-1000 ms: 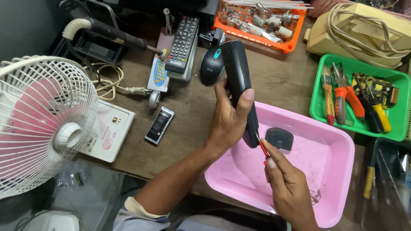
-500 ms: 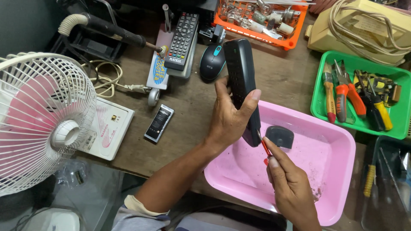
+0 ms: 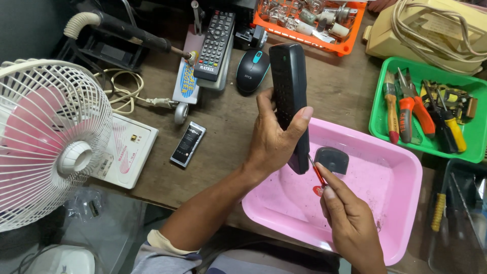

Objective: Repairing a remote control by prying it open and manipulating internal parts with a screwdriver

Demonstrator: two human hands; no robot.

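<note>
Brown wooden table (image 3: 345, 81) carries pink tray (image 3: 401, 198), mouse (image 3: 252, 69), battery (image 3: 187, 144).

A worn brown wooden bench (image 3: 228, 122) fills the view under even light, crowded with a white fan (image 3: 45, 142), an orange tray (image 3: 324, 40), a green tray (image 3: 431, 147) and a grey floor (image 3: 116, 223) below its edge.

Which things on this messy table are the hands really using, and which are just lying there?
In use:
- black remote control, held in the left hand
- small red screwdriver, held in the right hand, tip at the remote's lower end
- pink tray beneath, with a small black cover in it

Lying about:
- computer mouse
- second remote
- phone battery
- fan
- green tray of pliers
- orange tray
</note>
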